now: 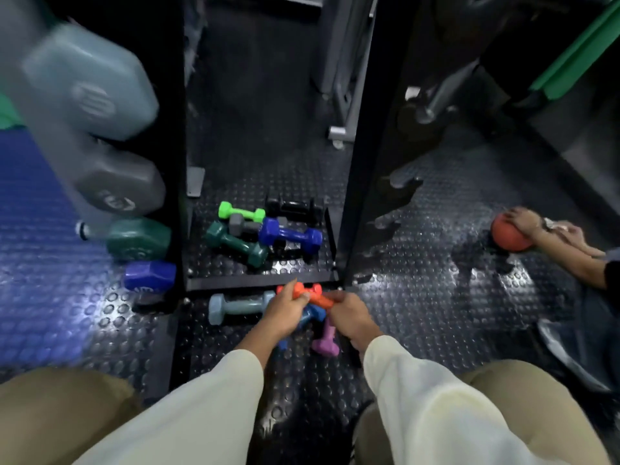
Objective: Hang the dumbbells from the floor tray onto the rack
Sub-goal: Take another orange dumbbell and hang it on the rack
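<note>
Down at floor level, both hands meet on one orange dumbbell [307,294]: the left hand [285,312] curls its fingers round the near end, and the right hand [349,315] grips the other end, just at the front bar of the floor tray [261,282]. Right under those hands lie a blue dumbbell [313,313] and a purple dumbbell [325,340], with a pale grey-blue dumbbell [235,307] touching the left hand's side. Further back in the tray sit a dark green dumbbell [236,243], a royal blue dumbbell [290,234], a small grey dumbbell [243,224], a lime dumbbell [240,212] and a black dumbbell [292,208], all jumbled together. Over on the left, the rack [176,135] already carries weights on its pegs. Far right, another person's hands rest on a red ball [510,234].
</note>
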`<state>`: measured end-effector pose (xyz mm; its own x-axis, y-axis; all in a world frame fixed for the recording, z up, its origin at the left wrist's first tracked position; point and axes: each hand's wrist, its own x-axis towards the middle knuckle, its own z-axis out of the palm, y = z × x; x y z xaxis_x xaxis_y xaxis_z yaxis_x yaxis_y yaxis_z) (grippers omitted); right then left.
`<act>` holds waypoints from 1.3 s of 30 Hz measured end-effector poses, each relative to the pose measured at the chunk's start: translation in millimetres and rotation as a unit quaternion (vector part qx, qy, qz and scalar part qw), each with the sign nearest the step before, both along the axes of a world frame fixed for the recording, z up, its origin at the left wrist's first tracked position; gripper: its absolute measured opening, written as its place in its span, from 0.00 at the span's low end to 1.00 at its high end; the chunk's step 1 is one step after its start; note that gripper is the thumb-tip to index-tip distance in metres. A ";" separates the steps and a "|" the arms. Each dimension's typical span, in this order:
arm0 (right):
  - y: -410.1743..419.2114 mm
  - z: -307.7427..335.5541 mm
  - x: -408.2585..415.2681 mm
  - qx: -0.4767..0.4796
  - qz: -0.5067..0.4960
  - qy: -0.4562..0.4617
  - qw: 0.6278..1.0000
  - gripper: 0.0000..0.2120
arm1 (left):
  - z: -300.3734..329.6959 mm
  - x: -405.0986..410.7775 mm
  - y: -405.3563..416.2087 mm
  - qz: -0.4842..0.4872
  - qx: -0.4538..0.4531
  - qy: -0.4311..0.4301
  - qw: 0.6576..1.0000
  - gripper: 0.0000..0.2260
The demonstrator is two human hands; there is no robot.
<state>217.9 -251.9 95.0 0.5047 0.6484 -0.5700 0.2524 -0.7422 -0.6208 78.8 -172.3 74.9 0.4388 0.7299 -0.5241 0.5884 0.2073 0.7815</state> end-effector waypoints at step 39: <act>9.1 656.9 -16.2 0.646 0.145 0.157 0.733 0.14 | 675.0 -22.2 39.4 0.175 0.507 -0.285 0.794 0.22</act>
